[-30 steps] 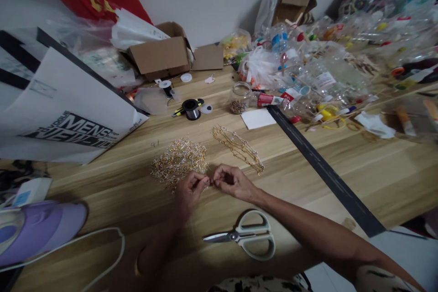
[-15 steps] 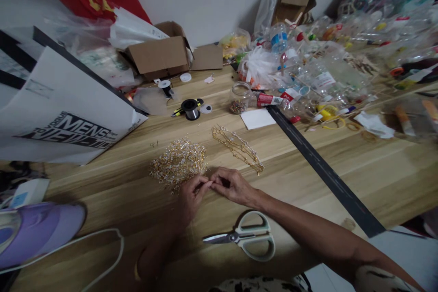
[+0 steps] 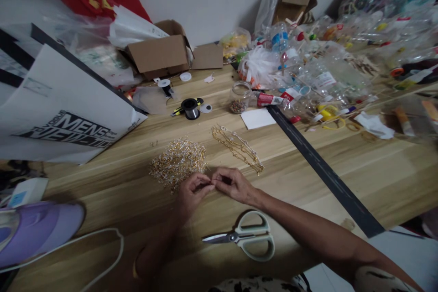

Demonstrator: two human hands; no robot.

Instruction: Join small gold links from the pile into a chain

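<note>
My left hand [image 3: 194, 191] and my right hand [image 3: 234, 185] meet at the fingertips over the wooden table. Each hand is closed in a pinch; whatever lies between the fingertips is too small to make out. A tangled heap of gold and clear beaded pieces [image 3: 178, 160] lies just beyond my left hand. Beyond my right hand, thin gold and silver chains [image 3: 239, 148] are spread on the wood. Scissors with pale handles [image 3: 255, 236] lie nearer to me, below my right hand, blades pointing left.
A wire spool [image 3: 190, 108], a jar of beads [image 3: 239, 98] and white paper [image 3: 258, 119] stand farther back. A black strip [image 3: 321, 166] runs across the right side. At left are a large bag [image 3: 71, 105] and a purple iron [image 3: 41, 232]. Plastic bottles [image 3: 318, 77] crowd the back right.
Both hands have barely moved; the fingers of my left hand have shifted slightly at the pinch, and the fingertips remain together.
</note>
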